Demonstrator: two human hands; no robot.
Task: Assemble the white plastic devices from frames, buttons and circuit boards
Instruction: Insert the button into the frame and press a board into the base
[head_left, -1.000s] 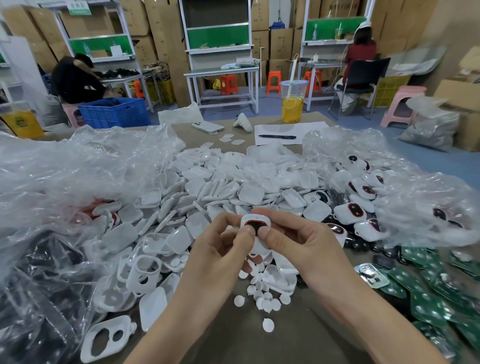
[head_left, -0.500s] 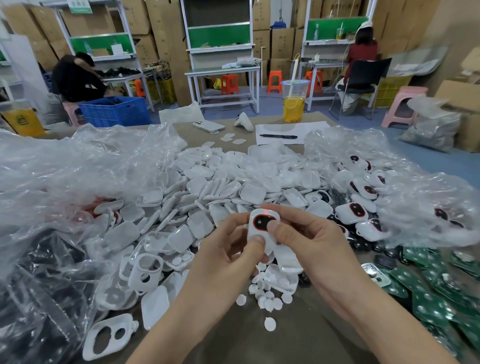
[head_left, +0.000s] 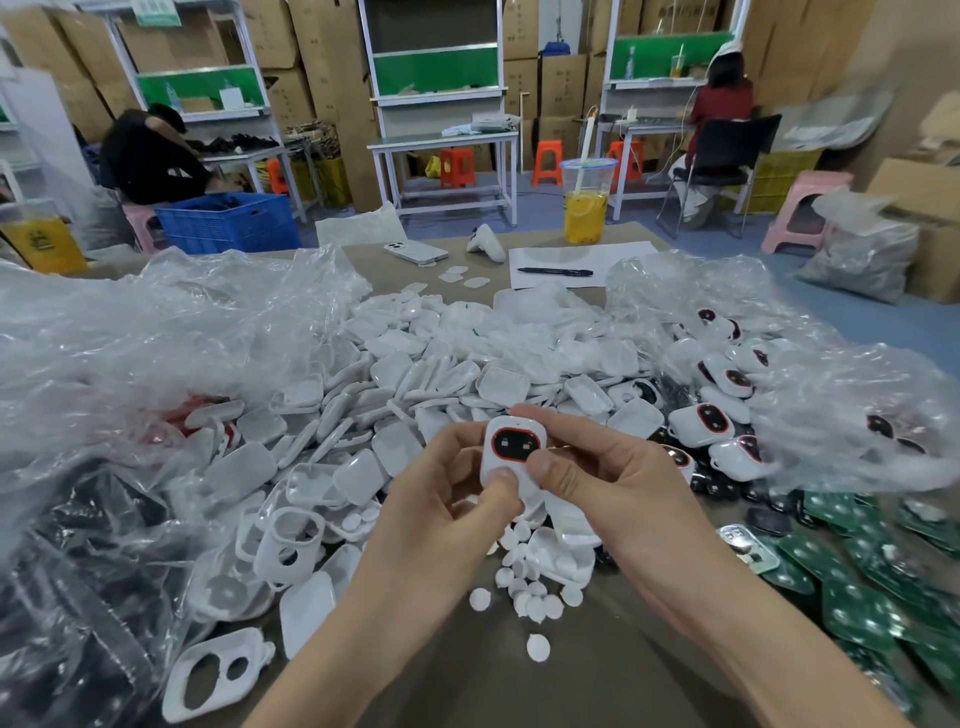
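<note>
Left hand (head_left: 447, 512) and right hand (head_left: 615, 483) both pinch one white device (head_left: 511, 449), fingers curled round it, above about a dozen loose buttons (head_left: 537, 605) on the worktop (head_left: 571, 686).

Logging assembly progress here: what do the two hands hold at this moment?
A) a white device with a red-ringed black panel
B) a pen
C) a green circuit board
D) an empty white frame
A: the left hand and right hand together pinch a white device whose red-ringed black panel faces the camera.
</note>
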